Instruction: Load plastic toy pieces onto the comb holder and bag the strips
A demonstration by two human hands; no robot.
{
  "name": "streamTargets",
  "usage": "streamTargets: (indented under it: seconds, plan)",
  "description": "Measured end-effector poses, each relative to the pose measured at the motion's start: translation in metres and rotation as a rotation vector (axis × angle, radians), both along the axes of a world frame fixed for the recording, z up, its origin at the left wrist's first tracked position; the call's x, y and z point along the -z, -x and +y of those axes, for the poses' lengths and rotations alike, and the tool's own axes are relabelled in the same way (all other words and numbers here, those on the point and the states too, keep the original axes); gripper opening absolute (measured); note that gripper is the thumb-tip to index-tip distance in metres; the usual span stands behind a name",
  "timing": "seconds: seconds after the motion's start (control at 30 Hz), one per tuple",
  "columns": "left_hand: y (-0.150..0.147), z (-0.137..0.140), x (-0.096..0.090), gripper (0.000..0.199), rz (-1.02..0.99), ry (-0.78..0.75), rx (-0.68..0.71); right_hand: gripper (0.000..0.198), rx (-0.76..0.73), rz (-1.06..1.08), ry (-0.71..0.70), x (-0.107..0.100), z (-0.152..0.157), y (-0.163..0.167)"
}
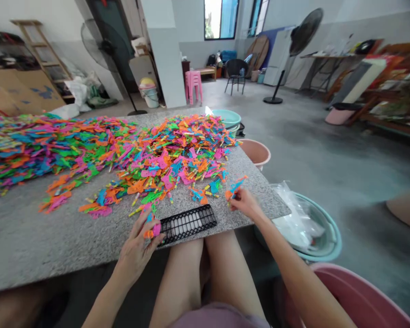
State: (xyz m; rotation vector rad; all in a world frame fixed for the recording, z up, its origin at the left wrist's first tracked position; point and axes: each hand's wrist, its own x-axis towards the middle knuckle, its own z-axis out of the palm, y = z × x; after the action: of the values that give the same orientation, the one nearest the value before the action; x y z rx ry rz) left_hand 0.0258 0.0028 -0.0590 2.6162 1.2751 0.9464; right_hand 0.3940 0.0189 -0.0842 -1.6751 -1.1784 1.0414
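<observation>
My left hand [138,243] is closed around a few small plastic toy guns [152,228] in pink, blue and orange, just off the left end of a black mesh basket [187,223]. White strips show through the mesh. Between the fingertips of my right hand [246,203] is a blue and orange toy gun [236,187], pinched above the table near its right edge. A few loose toy guns [198,196] lie on the stone surface between my hands. Behind them rises a large heap of toy guns [177,155] in bright mixed colours.
The speckled grey stone table [71,246] carries a second long heap [48,146] at left. Off its right edge stand a brown bucket [264,152], a teal tub with plastic bags [335,239] and a pink tub [358,287]. Behind are standing fans [305,32] and pink stools [193,82].
</observation>
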Motion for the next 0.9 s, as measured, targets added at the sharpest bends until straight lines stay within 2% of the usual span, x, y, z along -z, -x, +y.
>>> streamTargets:
  seconds: [0.1, 0.17, 0.27, 0.37, 0.43, 0.5, 0.73, 0.9]
  plan:
    - [-0.001, -0.002, -0.002, 0.024, -0.001, 0.040, 0.016, 0.021, -0.183, 0.127, -0.075, 0.011, -0.004, 0.060]
    - [-0.001, -0.002, -0.003, 0.024, 0.000, 0.081, 0.023, 0.016, -0.251, 0.127, -0.134, 0.013, 0.001, 0.104]
    - [-0.001, -0.002, -0.001, 0.025, 0.001, 0.103, 0.011, 0.014, -0.280, 0.001, -0.221, 0.008, 0.017, 0.161]
    - [-0.001, -0.003, 0.000, 0.026, 0.007, 0.087, -0.001, 0.017, -0.428, -0.194, -0.213, 0.001, 0.034, 0.194]
    - [-0.002, -0.004, 0.000, 0.025, 0.006, 0.078, -0.008, 0.021, -0.528, -0.363, -0.185, -0.002, 0.040, 0.205]
    - [-0.003, -0.005, -0.001, 0.024, 0.004, 0.089, -0.017, 0.027, -0.561, -0.484, -0.165, -0.002, 0.041, 0.209]
    - [-0.005, -0.006, 0.002, 0.024, -0.032, 0.109, -0.026, 0.024, -0.522, -0.385, -0.162, 0.010, 0.048, 0.201]
    - [-0.004, -0.007, 0.003, 0.026, -0.015, 0.065, -0.020, 0.037, -0.625, -0.558, -0.166, -0.004, 0.048, 0.204]
